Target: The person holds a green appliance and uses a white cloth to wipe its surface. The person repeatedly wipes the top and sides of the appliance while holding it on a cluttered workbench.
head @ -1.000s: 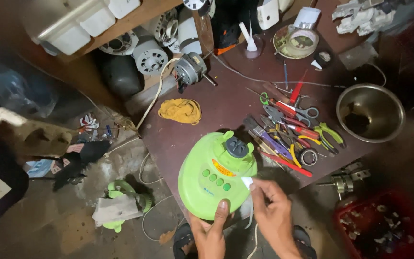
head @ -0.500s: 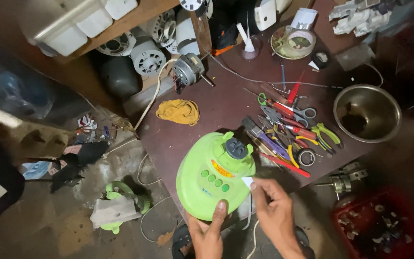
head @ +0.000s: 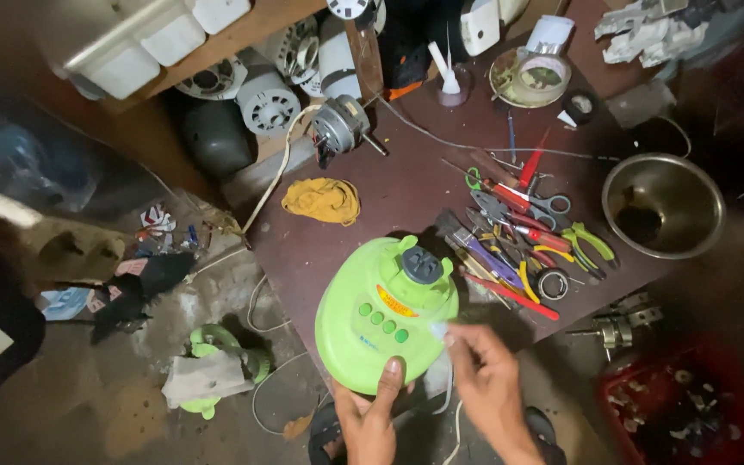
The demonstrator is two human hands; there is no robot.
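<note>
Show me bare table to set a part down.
Free: the dark tabletop between the yellow rag, the motor and the tool pile. Crowded: around the tools, the steel bowl and the green fan base.

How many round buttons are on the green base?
4, in a slanted row on the green base: at and, just above the left hand. None seem hidden.

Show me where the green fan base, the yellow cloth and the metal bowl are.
green fan base [head: 372, 336]: head view, its top shell.
yellow cloth [head: 321, 200]: head view, its middle.
metal bowl [head: 699, 185]: head view, its inner wall.
</note>
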